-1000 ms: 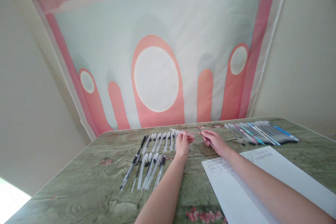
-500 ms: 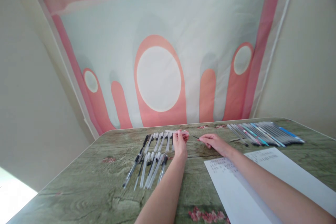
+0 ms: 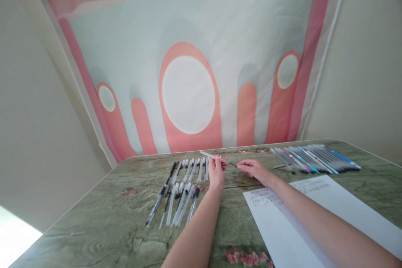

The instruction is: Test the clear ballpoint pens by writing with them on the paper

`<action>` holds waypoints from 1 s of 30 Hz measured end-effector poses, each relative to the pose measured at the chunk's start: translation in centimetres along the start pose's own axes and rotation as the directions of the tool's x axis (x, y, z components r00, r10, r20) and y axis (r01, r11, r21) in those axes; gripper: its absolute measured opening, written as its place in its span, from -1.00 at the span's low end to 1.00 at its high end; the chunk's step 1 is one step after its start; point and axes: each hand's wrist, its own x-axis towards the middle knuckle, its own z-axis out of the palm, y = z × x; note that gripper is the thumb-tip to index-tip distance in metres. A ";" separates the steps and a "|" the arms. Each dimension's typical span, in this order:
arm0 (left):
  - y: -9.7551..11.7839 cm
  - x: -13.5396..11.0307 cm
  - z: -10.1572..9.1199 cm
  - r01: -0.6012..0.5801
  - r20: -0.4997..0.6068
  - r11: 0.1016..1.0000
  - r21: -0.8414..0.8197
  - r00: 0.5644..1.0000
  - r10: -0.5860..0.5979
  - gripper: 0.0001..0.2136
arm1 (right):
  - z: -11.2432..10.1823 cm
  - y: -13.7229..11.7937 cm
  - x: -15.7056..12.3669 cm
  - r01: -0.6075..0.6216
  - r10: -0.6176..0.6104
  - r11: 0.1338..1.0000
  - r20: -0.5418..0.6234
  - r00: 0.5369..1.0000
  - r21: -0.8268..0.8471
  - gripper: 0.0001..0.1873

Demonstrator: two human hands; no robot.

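Observation:
My left hand (image 3: 216, 172) is closed around a whitish translucent pen barrel (image 3: 205, 155), held slanting above the far part of the table. My right hand (image 3: 255, 171) pinches a thin dark pen refill (image 3: 232, 164) just to the right. The refill lines up with the barrel's right end; how far it reaches inside is hard to tell. Left of my left hand lie two rows of pen parts: an upper row of pale barrels and caps (image 3: 186, 169) and a lower row (image 3: 180, 205) with black-tipped pieces among them.
A sheet of white paper with handwriting (image 3: 266, 226) lies under my right forearm. At the back right is a row of several pens (image 3: 314, 159), some blue or pink. The wood-patterned tabletop (image 3: 103, 222) meets a wall hanging (image 3: 188, 142) behind.
The pen barrel has tilted, its left end now higher and its right end lined up with the refill. Both hands stay nearly in place; the view has shifted slightly.

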 end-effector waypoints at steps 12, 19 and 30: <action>0.0 -1.5 1.9 0.293 0.238 0.924 -0.246 0.942 -0.236 -0.77 | 0.3 -0.4 0.1 0.043 -0.023 0.988 -0.135 0.991 0.149 -0.58; 0.3 -3.7 3.5 0.442 0.434 0.859 -0.257 0.848 -0.306 -0.74 | 0.4 0.3 0.7 0.072 0.000 0.965 -0.274 0.962 0.252 -0.48; 0.9 -4.6 3.9 0.478 0.497 0.853 -0.211 0.804 -0.327 -0.72 | 0.5 0.9 0.8 0.127 -0.040 0.976 -0.433 0.900 0.174 -0.37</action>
